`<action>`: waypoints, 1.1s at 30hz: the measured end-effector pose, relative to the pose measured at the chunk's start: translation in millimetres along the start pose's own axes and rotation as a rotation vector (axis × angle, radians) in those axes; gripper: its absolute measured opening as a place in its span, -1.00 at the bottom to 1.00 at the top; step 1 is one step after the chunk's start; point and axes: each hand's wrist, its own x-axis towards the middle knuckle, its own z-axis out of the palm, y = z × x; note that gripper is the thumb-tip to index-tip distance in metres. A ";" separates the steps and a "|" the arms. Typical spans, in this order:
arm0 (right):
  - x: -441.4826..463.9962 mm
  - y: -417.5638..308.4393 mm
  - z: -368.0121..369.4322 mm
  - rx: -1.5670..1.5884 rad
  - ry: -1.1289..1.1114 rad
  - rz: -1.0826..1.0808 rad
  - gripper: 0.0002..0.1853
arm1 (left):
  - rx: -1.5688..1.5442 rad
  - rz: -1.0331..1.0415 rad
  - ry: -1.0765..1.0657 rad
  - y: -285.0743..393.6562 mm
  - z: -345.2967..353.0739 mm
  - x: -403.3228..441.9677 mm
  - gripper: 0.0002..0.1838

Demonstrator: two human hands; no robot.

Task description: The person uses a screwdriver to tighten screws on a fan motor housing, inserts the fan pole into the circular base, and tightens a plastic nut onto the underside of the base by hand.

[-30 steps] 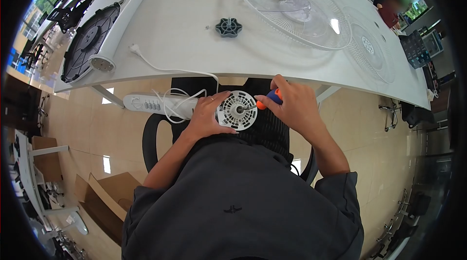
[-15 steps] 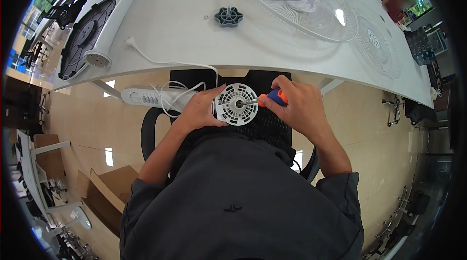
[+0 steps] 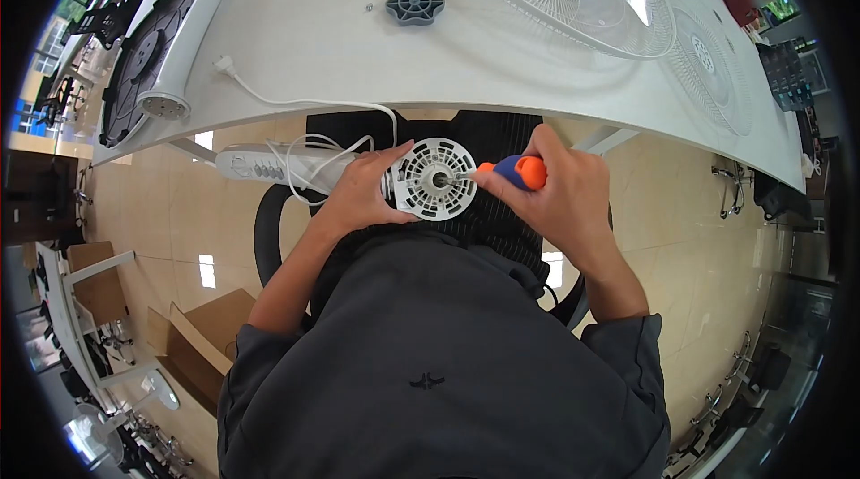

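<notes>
On my lap lies a white fan body, its round slotted motor housing (image 3: 435, 179) facing up and its control panel (image 3: 260, 165) to the left. My left hand (image 3: 360, 192) grips the housing's left side, thumb and fingers spread around it. My right hand (image 3: 560, 197) holds a blue and orange screwdriver (image 3: 518, 171) to the right. The screwdriver's metal shaft points left, with its tip near the middle of the housing. A white cord (image 3: 313, 103) runs from a plug on the table down to the loops over the fan body.
The white table (image 3: 296, 31) carries a dark star-shaped knob (image 3: 415, 5), a clear fan blade with a wire grille (image 3: 618, 13), another grille (image 3: 703, 53) and a stand with a dark base (image 3: 148, 58). An open cardboard box (image 3: 202, 336) stands on the floor. A person sits at the far right.
The view has shifted, so the table's things appear higher. My right hand has turned around the screwdriver, whose handle end now faces more toward the camera. My left hand keeps its hold.
</notes>
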 end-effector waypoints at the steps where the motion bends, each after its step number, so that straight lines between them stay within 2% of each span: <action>1: 0.5 -0.5 0.1 -0.116 0.003 0.067 -0.43 | 0.011 -0.006 0.002 -0.4 0.4 -0.6 0.12; 5: 1.7 1.4 0.9 -0.110 0.120 0.048 -0.40 | 0.053 0.001 0.029 5.5 0.3 -3.2 0.14; 11: 0.4 5.9 -17.8 0.103 0.352 0.014 -0.49 | -0.002 -0.011 -0.015 3.4 -2.0 -1.3 0.17; 15: -14.3 21.0 -33.5 0.301 0.458 0.168 -0.64 | -0.020 0.091 0.017 -1.4 -2.2 -1.2 0.16; 19: -31.2 48.9 -39.1 0.552 0.573 0.293 -0.69 | -0.014 0.056 -0.012 1.2 -3.5 -2.0 0.17; 33: -39.6 51.8 -49.2 0.566 0.616 0.320 -0.65 | -0.010 0.064 -0.032 2.4 -2.3 -3.1 0.18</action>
